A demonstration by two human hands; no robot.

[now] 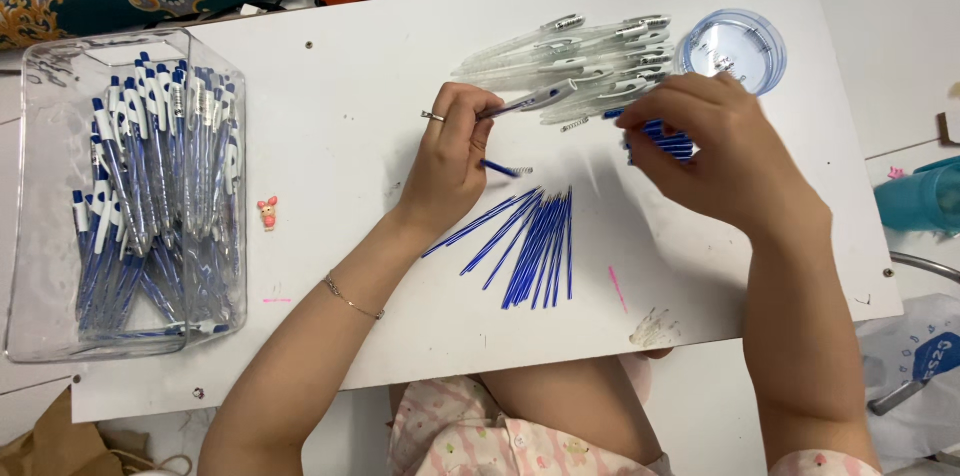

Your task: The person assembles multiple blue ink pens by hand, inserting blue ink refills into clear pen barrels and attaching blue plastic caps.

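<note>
My left hand (452, 158) holds a clear pen barrel (535, 99) with a blue refill end sticking out below the fingers, over the middle of the white board (330, 116). My right hand (712, 148) hovers over a small heap of blue pen tips (668, 141), fingers pinched there; what they grip is hidden. A fan of blue ink refills (532, 244) lies just in front of both hands. Behind them lies a pile of clear pen barrels (580, 61) with silver clips.
A clear plastic box (40, 266) full of finished blue-and-white pens stands at the left. A round clear lid (735, 48) sits at the back right. A tiny pink figure (267, 213) lies near the box. A teal cup (925, 198) stands off the board's right edge.
</note>
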